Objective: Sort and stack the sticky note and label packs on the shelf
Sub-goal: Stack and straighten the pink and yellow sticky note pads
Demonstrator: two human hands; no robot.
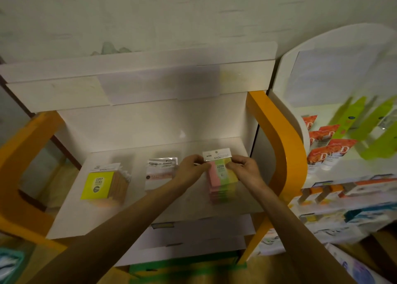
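Note:
On the white shelf (71,215) stand three groups of packs. At the right, a pink, green and yellow sticky note pack marked 2209 (221,174) tops a stack of like packs. My left hand (191,168) pinches its left edge near the header card. From the other side, my right hand (245,168) pinches the right edge. In the middle lies a pile of white label packs (160,174), partly hidden by my left hand. A row of yellow sticky note packs marked 2207 (101,187) leans at the left.
Orange side panels (277,137) frame the shelf, and a white back panel rises behind it. Another display at the right holds orange-printed tubes (322,152) and green cards. Lower shelves and boxes sit below the front edge.

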